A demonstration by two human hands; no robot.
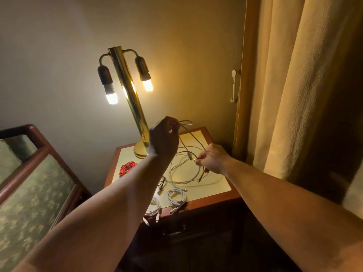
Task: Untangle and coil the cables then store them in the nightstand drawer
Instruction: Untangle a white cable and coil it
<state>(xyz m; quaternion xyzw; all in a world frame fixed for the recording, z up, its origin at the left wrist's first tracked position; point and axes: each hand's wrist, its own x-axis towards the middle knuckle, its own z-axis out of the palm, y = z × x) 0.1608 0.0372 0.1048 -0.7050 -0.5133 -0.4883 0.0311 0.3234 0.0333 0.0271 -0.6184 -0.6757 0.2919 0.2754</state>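
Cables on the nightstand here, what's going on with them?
A person is untangling them. The left hand, raised, holds loops of a thin cable, and the right hand pinches that cable lower down, near a plug. A loose white cable sprawls on the nightstand beneath. A red coil lies near the lamp base; one white coil and a second white coil sit at the front edge.

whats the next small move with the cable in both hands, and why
Probably the right hand should carry its pinched stretch up to the left hand to add another loop. The left hand holds a small loop of the cable above the nightstand, and a strand runs down from it to the right hand's pinch.
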